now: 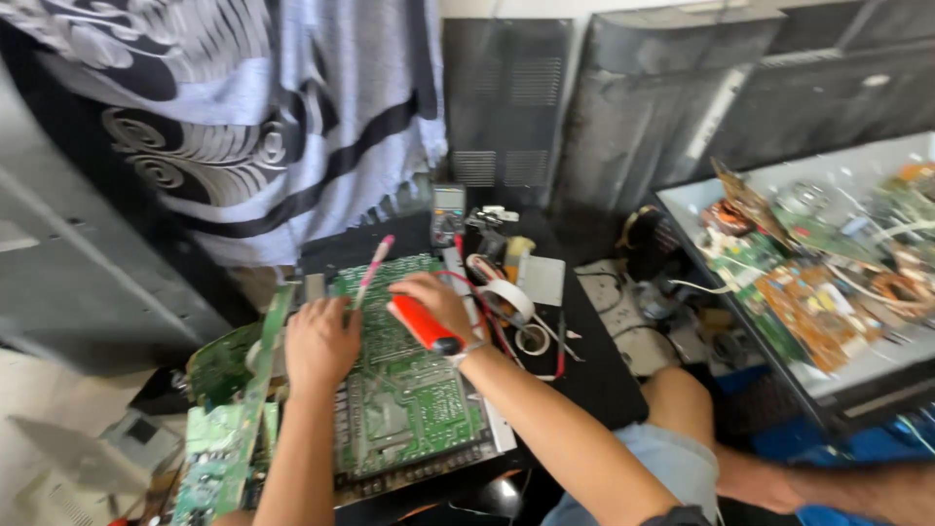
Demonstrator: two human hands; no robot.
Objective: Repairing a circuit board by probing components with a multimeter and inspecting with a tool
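One head-worn view looks steeply down and forward from close above the black bench (594,370), its far edge against leaning dark panels (643,107); tilted slightly.

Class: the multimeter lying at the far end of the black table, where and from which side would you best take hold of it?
Probably the multimeter is best taken across its two long sides, from above. It lies flat, face up, and its narrow rectangular body has open table alongside it.

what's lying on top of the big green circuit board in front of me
Both hands rest on the green circuit board: the left hand holds a pink-tipped pen-like tool, the right hand a red-handled tool. The board beneath the hands is hidden.
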